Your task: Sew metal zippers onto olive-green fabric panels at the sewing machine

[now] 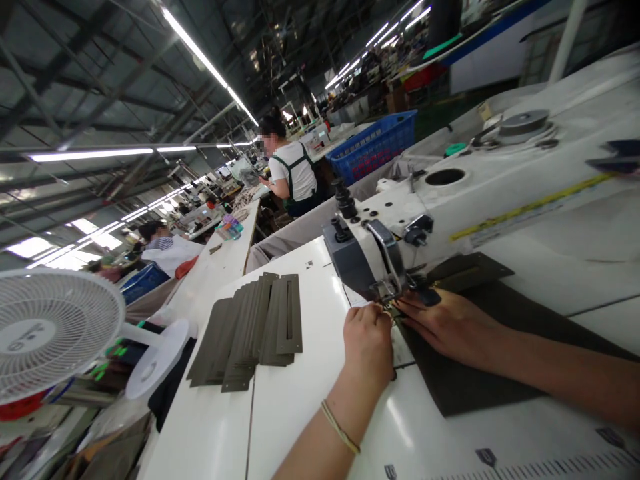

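At the needle area of a white sewing machine [390, 250], my left hand [369, 340] is closed, its fingers curled together near the presser foot. What it pinches is too small to make out. My right hand [450, 327] lies beside it on dark olive fabric [480, 353], fingers pressed together on the fabric's edge, the tips partly hidden under the machine head. The fabric spreads to the right beneath my right forearm. A fanned row of olive strips [245, 330] lies on the white table to the left of my left hand.
A white fan [55, 333] stands at the left. Behind the machine are a blue crate [373, 147] and a person [295, 167] in a white shirt; another person [167, 250] sits further left. Dark scissors [615, 160] and a yellow tape measure [530, 208] are on the machine's arm.
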Demonstrator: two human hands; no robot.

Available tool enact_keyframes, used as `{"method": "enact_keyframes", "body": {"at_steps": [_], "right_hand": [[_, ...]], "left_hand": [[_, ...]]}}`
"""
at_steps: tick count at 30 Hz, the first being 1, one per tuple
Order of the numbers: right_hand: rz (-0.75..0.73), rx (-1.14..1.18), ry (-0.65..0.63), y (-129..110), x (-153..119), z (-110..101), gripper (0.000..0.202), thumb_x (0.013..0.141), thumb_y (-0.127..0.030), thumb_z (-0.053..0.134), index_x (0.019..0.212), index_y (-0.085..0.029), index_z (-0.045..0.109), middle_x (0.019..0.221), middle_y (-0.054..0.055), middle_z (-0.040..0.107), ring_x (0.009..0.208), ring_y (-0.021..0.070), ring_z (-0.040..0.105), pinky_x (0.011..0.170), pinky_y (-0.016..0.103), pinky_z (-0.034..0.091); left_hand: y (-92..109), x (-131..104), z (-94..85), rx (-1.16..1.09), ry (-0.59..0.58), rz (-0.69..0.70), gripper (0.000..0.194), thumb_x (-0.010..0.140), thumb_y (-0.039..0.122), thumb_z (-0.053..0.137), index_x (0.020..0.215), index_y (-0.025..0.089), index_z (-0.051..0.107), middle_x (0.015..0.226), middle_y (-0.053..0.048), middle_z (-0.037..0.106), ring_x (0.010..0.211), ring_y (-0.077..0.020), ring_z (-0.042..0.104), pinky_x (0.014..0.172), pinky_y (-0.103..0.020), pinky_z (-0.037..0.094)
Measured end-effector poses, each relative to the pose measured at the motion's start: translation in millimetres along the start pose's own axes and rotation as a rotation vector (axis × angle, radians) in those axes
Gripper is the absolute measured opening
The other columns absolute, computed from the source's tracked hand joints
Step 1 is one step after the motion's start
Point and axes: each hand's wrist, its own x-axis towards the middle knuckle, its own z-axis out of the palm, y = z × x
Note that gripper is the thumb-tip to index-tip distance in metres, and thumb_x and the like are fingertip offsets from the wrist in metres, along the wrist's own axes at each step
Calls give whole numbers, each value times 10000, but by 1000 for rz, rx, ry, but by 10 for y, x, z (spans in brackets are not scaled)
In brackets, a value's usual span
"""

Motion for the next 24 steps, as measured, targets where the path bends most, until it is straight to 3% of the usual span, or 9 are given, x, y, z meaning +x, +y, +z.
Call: {"method": "enact_keyframes", "body": {"at_steps": [8, 17, 21, 24], "right_hand": [[-31, -18, 42, -14, 34, -43, 197, 893, -127, 480, 973, -147, 658, 912, 108, 718, 817, 224, 662, 791, 363, 532], [-27, -151, 49, 131, -39, 69, 255, 920, -185, 482, 1094, -160, 668, 1032, 115, 724, 979, 256, 661, 972, 526, 463], [50, -272, 98, 88, -324, -65, 305, 906, -239, 465, 1079, -89, 667, 1070, 210, 699, 994, 342, 653, 824, 531, 527], [24, -317, 105, -172, -782, -205, 409, 860, -240, 466, 1220, -133, 631, 1115, 163, 704, 929, 316, 665, 771, 472, 542]], "left_hand": [[-33, -6, 16, -9, 10, 9, 116, 884, 65, 591, 830, 150, 647, 922, -72, 696, 809, -190, 658, 731, -333, 530], [-52, 34, 25, -7, -36, -29, 124, 886, 63, 600, 841, 149, 678, 892, -79, 714, 810, -205, 681, 730, -352, 536], [-73, 29, -151, -51, -58, -33, 88, 857, 99, 667, 844, 179, 701, 965, -53, 744, 877, -192, 699, 824, -368, 544], [-54, -117, -364, -165, -73, -7, 110, 860, 121, 676, 877, 224, 712, 1012, -6, 756, 1025, -185, 682, 1034, -429, 456]]}}
